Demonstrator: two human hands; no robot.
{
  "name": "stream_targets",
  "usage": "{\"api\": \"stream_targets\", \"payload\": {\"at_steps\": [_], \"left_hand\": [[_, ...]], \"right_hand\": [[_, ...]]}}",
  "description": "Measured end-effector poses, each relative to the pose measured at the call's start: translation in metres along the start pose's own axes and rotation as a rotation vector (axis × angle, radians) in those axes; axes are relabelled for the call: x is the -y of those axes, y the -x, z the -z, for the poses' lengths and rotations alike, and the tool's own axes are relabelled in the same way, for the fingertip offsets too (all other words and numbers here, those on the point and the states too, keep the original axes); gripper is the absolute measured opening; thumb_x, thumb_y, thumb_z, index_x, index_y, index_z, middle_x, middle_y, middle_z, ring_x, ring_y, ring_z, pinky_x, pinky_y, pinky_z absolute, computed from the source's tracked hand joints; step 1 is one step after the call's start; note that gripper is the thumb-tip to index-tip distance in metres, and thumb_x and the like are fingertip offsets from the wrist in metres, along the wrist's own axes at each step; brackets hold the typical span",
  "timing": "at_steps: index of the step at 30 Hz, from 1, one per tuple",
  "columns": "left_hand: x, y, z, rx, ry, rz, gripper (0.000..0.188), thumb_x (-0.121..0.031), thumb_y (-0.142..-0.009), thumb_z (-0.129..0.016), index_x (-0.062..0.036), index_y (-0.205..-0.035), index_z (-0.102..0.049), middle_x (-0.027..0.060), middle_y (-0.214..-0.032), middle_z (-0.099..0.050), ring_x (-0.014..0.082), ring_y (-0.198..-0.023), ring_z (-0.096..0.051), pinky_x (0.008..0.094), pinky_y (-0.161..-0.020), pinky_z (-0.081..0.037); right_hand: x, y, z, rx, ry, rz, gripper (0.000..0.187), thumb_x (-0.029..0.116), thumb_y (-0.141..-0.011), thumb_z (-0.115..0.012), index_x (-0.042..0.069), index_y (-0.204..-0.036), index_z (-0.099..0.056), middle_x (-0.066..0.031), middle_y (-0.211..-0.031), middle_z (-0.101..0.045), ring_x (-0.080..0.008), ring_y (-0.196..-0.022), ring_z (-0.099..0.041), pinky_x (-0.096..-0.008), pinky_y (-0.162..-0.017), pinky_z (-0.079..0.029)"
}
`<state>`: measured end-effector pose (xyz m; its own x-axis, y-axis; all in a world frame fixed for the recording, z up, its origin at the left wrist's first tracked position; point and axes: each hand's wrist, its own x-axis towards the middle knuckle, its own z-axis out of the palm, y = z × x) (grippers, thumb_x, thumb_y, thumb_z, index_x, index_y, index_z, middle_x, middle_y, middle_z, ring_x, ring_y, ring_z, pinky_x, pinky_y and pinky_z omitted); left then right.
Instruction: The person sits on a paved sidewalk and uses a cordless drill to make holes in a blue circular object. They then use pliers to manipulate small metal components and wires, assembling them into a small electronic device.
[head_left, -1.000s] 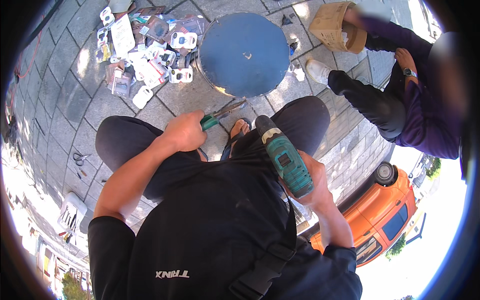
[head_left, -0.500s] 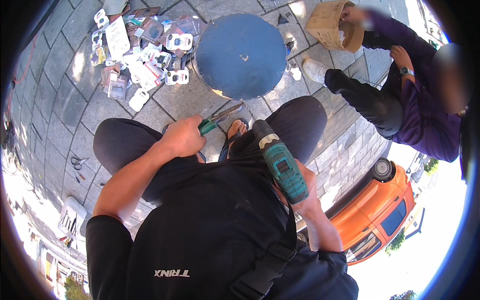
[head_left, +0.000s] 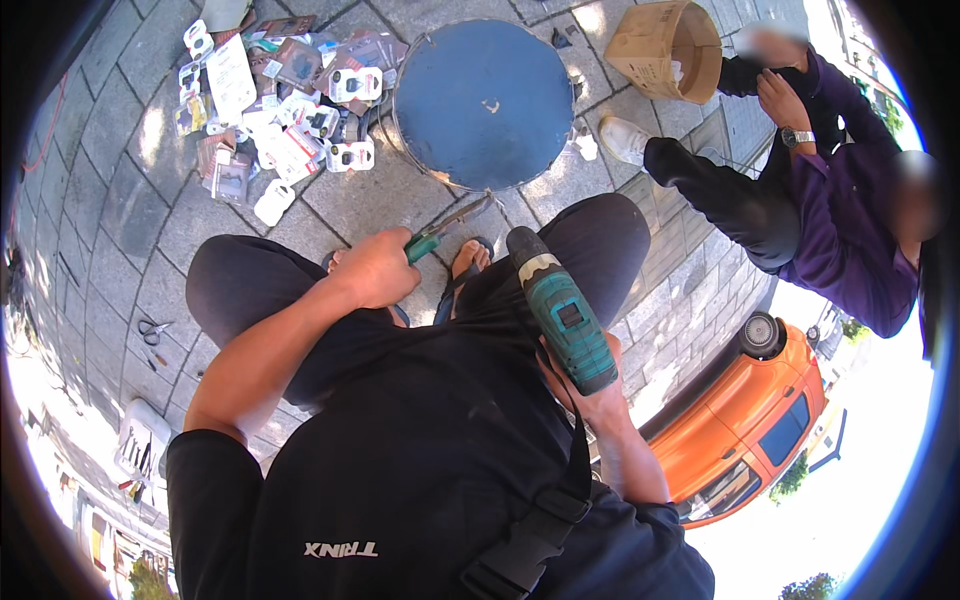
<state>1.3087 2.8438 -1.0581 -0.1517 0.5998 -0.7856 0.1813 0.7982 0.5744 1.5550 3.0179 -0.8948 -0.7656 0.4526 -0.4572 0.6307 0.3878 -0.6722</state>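
Green-handled pliers (head_left: 427, 244) are gripped in my left hand (head_left: 377, 268), above my left knee and foot. Their metal jaws point up and to the right, close to the near rim of a round blue-topped drum or table (head_left: 480, 120). Whether the jaws hold anything small is hard to make out. My right hand (head_left: 600, 402) wraps the handle of a teal and black cordless drill (head_left: 568, 325), which is tilted with its chuck toward the pliers' tip. The drill body partly hides the right-hand fingers. The two tools are apart.
A heap of small packages and cards (head_left: 290, 120) lies on the paving left of the round top. Scissors (head_left: 152, 332) lie farther left, above a white tray of tools (head_left: 143, 445). At right, a seated person (head_left: 840, 220) is beside a cardboard box (head_left: 660, 55); an orange car (head_left: 735, 430) stands behind.
The pliers have risen slightly and moved right. The drill has shifted a little downward on its chuck side. The other person's hand has left the cardboard box and drawn back toward their body.
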Motion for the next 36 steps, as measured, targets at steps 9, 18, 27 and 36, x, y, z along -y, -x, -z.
{"api": "stream_targets", "payload": {"at_steps": [9,18,27,36], "left_hand": [[-0.001,-0.008,0.003,-0.047,-0.019,-0.005,0.029,-0.018,-0.087,-0.07,0.0028,-0.106,-0.064,0.0316,-0.107,-0.072,0.0514,-0.109,-0.068,0.0534,-0.095,-0.053],[-0.006,-0.007,0.006,-0.077,-0.036,0.013,0.029,-0.018,-0.087,-0.07,0.0024,-0.107,-0.064,0.0317,-0.109,-0.072,0.0515,-0.11,-0.068,0.0548,-0.097,-0.053],[-0.007,-0.007,0.006,-0.094,-0.055,-0.003,0.029,-0.019,-0.088,-0.07,0.0021,-0.107,-0.065,0.0323,-0.107,-0.073,0.052,-0.109,-0.068,0.0564,-0.095,-0.054],[-0.005,-0.007,0.004,-0.112,-0.054,-0.015,0.028,-0.018,-0.087,-0.07,0.0023,-0.106,-0.065,0.0325,-0.107,-0.073,0.052,-0.109,-0.069,0.0557,-0.096,-0.054]], "right_hand": [[0.017,-0.018,0.006,-0.014,-0.041,-0.059,0.032,0.003,-0.084,-0.081,0.0,-0.114,-0.069,-0.0138,-0.094,-0.071,-0.0316,-0.081,-0.072,-0.0372,-0.075,-0.057],[0.019,-0.026,0.018,0.006,-0.053,-0.1,0.028,0.003,-0.084,-0.082,0.001,-0.108,-0.069,-0.0125,-0.088,-0.071,-0.0296,-0.076,-0.071,-0.0369,-0.074,-0.057],[0.025,-0.027,0.019,-0.001,-0.018,-0.123,0.029,0.006,-0.085,-0.082,0.002,-0.111,-0.069,-0.0132,-0.088,-0.074,-0.0296,-0.08,-0.075,-0.0371,-0.075,-0.058],[0.027,-0.028,0.017,-0.02,-0.054,-0.129,0.031,0.007,-0.085,-0.083,0.002,-0.113,-0.071,-0.0124,-0.087,-0.076,-0.0285,-0.079,-0.076,-0.0369,-0.075,-0.058]]}}
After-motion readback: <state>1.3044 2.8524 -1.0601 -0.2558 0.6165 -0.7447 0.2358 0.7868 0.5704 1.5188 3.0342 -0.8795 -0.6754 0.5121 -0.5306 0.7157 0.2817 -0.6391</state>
